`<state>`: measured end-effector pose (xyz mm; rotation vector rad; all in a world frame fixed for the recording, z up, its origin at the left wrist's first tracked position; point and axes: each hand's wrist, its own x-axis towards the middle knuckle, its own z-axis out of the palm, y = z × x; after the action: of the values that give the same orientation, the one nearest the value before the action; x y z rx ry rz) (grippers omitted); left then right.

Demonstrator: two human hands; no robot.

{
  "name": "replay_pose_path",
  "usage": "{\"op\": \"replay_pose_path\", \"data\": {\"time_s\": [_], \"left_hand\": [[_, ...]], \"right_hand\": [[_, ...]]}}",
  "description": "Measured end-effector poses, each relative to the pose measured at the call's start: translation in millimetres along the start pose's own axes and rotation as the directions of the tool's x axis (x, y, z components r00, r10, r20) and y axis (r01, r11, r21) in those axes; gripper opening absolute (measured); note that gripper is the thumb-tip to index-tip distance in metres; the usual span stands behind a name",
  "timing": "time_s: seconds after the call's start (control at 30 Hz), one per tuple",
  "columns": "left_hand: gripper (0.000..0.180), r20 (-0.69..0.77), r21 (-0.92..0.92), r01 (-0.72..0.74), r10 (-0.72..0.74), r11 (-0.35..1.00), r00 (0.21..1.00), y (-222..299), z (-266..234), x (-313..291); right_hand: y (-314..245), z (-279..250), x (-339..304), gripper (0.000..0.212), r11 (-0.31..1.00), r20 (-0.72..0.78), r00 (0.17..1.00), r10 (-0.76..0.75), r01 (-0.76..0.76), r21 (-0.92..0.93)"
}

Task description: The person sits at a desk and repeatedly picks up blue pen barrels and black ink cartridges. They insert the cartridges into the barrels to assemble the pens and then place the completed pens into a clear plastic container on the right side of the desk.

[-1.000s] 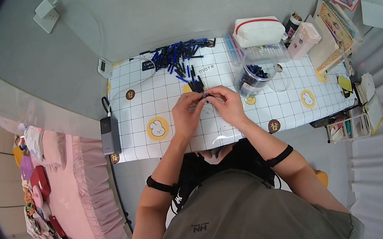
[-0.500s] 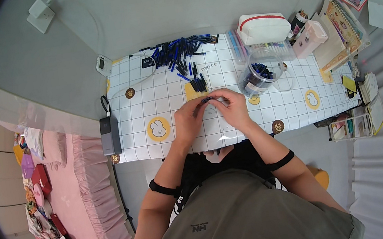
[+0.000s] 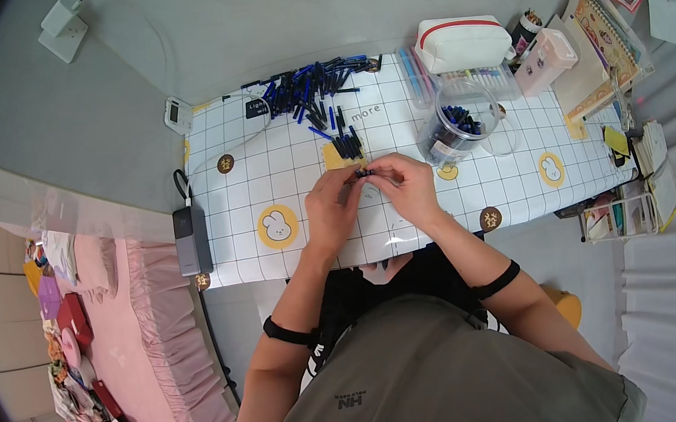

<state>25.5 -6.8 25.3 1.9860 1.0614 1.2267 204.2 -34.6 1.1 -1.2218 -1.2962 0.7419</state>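
Observation:
Both hands meet over the near middle of the table, fingertips pinched together around a small bundle of dark blue-black ink cartridges. My left hand closes on the bundle's left side, and my right hand closes on its right. The fingers hide much of the bundle, so how many it holds cannot be seen. Just beyond the fingertips lies a short row of loose cartridges, partly on a yellow print. Farther back spreads a large loose pile of black and blue cartridges.
Right of my hands stands a clear plastic tub with more cartridges inside. Behind it are a white zip pouch and a case of coloured pens. A grey power bank sits at the table's left edge, its cable running back.
The hands stay together in nearly the same spot, with the fingers shifted slightly around the bundle. The whole view has tilted a little; the pile and tub look unmoved.

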Motion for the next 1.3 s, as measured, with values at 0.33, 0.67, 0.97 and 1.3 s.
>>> {"op": "replay_pose_path", "data": {"time_s": [0.33,0.67,0.97,1.3], "left_hand": [[0.026,-0.001,-0.033,0.049,-0.049,0.998,0.999,1.6,-0.4,1.2],[0.025,0.01,-0.069,0.034,-0.033,0.997,0.999,-6.3,0.5,-0.5],[0.02,0.022,-0.04,0.018,-0.017,0.999,1.0,-3.4,-1.1,0.8],[0.022,0.001,-0.104,0.089,-0.089,0.991,0.996,-4.3,1.1,-1.6]], "right_hand": [[-8.0,-1.1,1.2,0.03,0.994,0.009,0.998,-0.058,0.059,-0.091],[-11.8,-0.4,-1.3,0.033,0.981,0.004,0.996,-0.09,0.09,-0.171],[-12.3,-2.7,0.4,0.029,0.966,0.031,0.989,-0.147,0.15,-0.212],[-12.8,2.4,-2.7,0.026,0.987,-0.01,0.998,-0.068,0.066,-0.149]]}}
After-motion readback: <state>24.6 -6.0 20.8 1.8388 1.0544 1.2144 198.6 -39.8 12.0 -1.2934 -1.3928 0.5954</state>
